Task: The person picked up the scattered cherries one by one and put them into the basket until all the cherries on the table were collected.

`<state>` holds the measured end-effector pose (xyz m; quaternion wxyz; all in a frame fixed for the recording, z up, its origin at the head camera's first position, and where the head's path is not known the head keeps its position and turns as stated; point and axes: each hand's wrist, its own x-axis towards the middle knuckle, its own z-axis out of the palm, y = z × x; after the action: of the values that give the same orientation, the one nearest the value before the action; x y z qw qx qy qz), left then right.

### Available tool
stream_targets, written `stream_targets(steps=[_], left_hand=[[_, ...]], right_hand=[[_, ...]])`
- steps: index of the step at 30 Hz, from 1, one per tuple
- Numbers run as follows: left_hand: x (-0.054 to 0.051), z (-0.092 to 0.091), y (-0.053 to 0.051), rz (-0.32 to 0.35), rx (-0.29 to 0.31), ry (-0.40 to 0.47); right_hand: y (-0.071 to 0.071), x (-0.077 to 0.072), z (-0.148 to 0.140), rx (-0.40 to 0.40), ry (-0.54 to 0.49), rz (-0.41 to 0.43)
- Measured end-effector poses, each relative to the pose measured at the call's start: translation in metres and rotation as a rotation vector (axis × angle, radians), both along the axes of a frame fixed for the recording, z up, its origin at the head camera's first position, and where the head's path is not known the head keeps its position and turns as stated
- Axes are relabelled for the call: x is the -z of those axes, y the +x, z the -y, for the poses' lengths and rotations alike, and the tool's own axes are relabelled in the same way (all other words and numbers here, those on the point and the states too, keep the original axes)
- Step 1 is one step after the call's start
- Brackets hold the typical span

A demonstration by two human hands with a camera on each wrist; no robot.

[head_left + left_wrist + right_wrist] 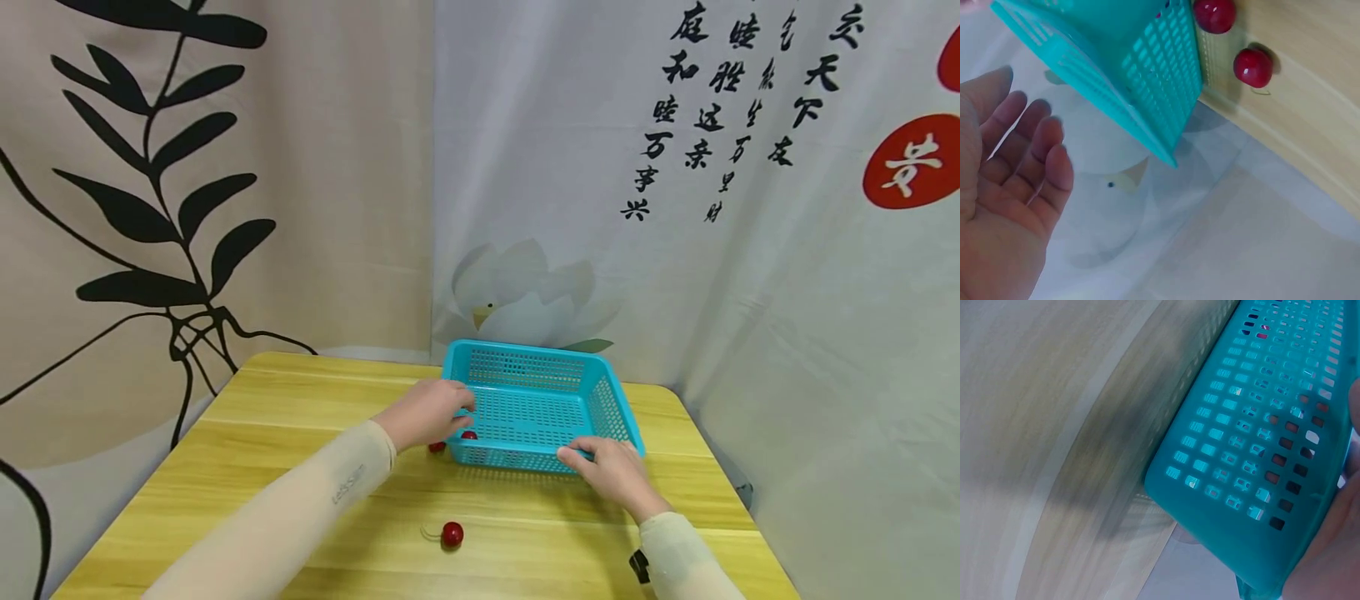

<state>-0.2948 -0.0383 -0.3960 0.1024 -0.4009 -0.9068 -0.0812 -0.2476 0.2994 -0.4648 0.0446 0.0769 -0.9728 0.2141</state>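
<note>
A blue perforated plastic basket (543, 461) stands toward the back of the table. My left hand (429, 413) hovers over its left side, fingers loosely bent and apart; the left wrist view shows nothing in that hand (1013, 194). One cherry (469, 434) is inside the basket, near the front left corner. Just outside that corner lies another cherry (437, 447), partly hidden. Closer to me is a cherry with a stem (452, 534). My right hand (617, 472) grips the basket's front rim near the right corner; in the right wrist view the fingers are mostly cut off.
The yellow wood-grain table (315, 400) ends just behind the basket. Behind it hangs a pale cloth (360, 208) with printed leaves and writing, and a similar cloth runs along the right side.
</note>
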Motion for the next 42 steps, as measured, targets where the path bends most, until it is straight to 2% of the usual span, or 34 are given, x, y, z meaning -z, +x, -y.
stream_targets(steps=[3,6,9,12,16,21,24,32,42], left_hand=[[0.002,0.011,0.025,-0.122,0.078,-0.008],[0.011,0.020,0.053,-0.207,0.153,-0.038],[0.023,0.025,0.076,-0.188,0.190,-0.089],[0.039,0.026,0.089,-0.124,0.190,-0.127],[0.060,0.022,0.095,-0.045,0.199,-0.118],[0.080,0.016,0.096,-0.027,0.253,-0.116],[0.088,0.014,0.096,-0.012,0.275,-0.108],[0.095,0.014,0.099,0.079,0.228,-0.128],[0.098,0.017,0.101,0.109,0.199,-0.143]], right_hand=[[-0.001,0.001,0.000,-0.004,0.003,0.000],[-0.001,0.002,0.000,-0.010,0.002,0.010],[-0.001,0.002,-0.001,-0.008,-0.005,0.018],[-0.001,0.001,-0.001,-0.001,-0.016,0.020],[-0.001,0.000,-0.002,-0.007,-0.021,0.023],[-0.001,0.001,-0.002,-0.010,-0.024,0.022],[0.000,0.001,-0.002,-0.004,-0.026,0.020],[0.000,-0.001,-0.001,-0.008,-0.026,0.021],[0.000,-0.002,-0.002,-0.007,-0.015,0.026]])
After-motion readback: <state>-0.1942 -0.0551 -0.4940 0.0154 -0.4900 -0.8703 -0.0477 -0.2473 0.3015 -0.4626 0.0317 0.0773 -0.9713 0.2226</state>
